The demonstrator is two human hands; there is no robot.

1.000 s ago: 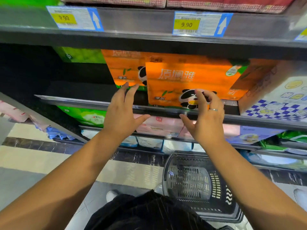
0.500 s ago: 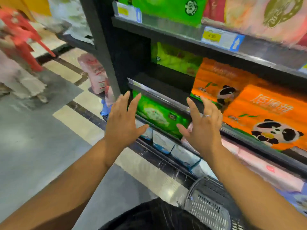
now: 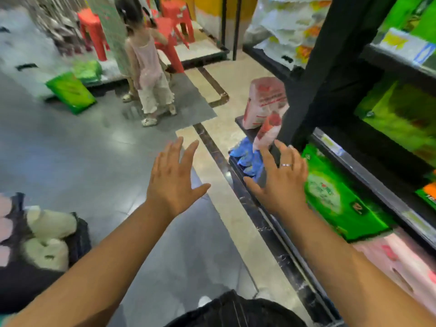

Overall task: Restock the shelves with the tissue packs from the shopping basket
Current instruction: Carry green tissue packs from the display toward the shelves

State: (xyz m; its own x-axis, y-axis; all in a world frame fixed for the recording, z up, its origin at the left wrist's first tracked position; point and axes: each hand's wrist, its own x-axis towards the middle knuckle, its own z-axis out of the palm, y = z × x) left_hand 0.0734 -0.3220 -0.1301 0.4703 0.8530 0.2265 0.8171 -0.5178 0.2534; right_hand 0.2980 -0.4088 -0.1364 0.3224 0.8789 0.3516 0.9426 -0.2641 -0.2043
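Both my hands hover in mid-air over the aisle floor, fingers spread, holding nothing. My left hand (image 3: 173, 178) is above the grey tiles. My right hand (image 3: 282, 179), with a ring, is just left of the shelf unit (image 3: 368, 171). A green tissue pack (image 3: 335, 197) lies on the lower shelf beside my right hand, with pink packs (image 3: 396, 260) nearer to me. At the lower left, a dark basket (image 3: 77, 239) holds white tissue rolls (image 3: 47, 225). The grey shopping basket seen earlier is out of view.
A small child (image 3: 147, 62) stands in the aisle ahead, near red plastic stools (image 3: 94, 31). A green pack (image 3: 70, 92) leans on the floor at the left. Pink packs (image 3: 265, 102) and blue packs (image 3: 247, 156) sit at the shelf's end.
My view has swung left from the shelf front to the aisle. Both hands let go of the orange panda pack and drew back from the shelf, staying open.
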